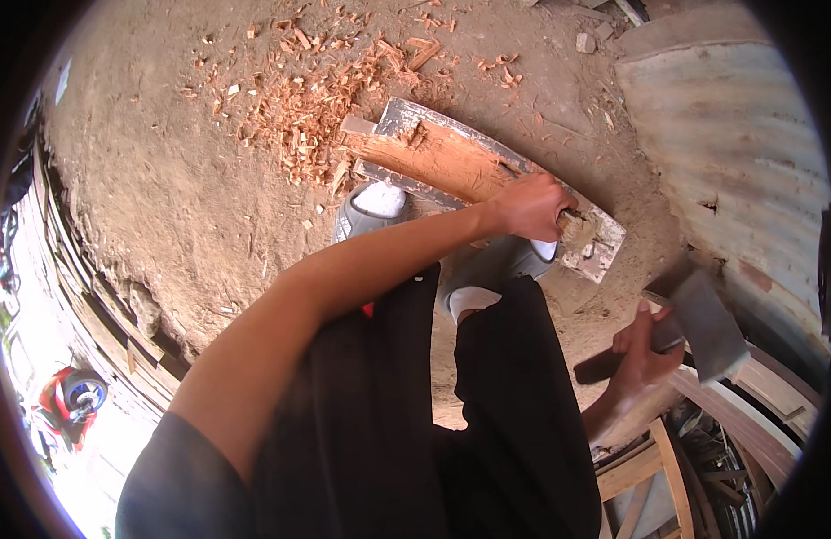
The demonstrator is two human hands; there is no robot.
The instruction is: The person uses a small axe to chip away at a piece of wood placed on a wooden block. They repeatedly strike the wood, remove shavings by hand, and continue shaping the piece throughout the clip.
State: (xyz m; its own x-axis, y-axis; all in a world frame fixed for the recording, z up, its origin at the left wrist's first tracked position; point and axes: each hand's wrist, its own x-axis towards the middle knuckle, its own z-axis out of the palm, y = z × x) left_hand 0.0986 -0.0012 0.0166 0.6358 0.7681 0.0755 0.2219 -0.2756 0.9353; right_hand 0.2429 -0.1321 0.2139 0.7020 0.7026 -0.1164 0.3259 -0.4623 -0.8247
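Note:
A long piece of wood (441,160) lies on the ground, with a hollowed orange-brown face and weathered, pale-painted edges. My left hand (529,205) is closed over its right part, gripping what looks like a chisel; a thin dark end (507,169) shows beyond my knuckles, the rest hidden. Off to the right, my right hand (647,352) is wrapped round the dark handle of a mallet (714,325) with a blocky grey head. The mallet is raised apart from the wood and slightly blurred. My grey shoes (351,218) are against the wood's near side.
Wood chips (299,117) are scattered over the dirt ground beyond the wood. A corrugated metal sheet (730,153) stands at the right. Wooden frames and boards (654,467) are stacked at lower right. Planks (101,305) line the left edge, with a red motorcycle (70,404) past them.

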